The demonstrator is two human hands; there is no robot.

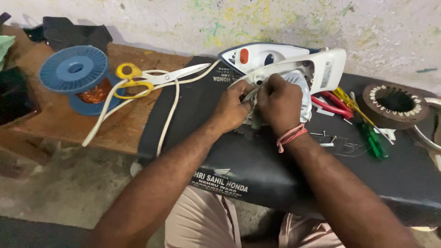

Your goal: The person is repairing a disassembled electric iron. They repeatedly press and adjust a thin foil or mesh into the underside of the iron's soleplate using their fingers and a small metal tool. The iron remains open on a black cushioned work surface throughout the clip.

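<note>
A white and blue clothes iron (285,62) lies on its side on a black seat-like pad (257,165), its rear cover off. My left hand (232,109) and my right hand (281,103) are pressed together at its open rear end, fingers pinched on small parts or wires there. What exactly each finger grips is hidden. A red thread band circles my right wrist. The iron's white cord (169,110) runs left across the pad and onto the wooden bench.
Yellow-handled scissors (151,77) and a blue spool of copper wire (76,76) lie on the wooden bench (115,128) to the left. Red pliers (328,105), a green screwdriver (372,138), loose screws and a round motor stator (395,103) sit at the right. A painted wall stands behind.
</note>
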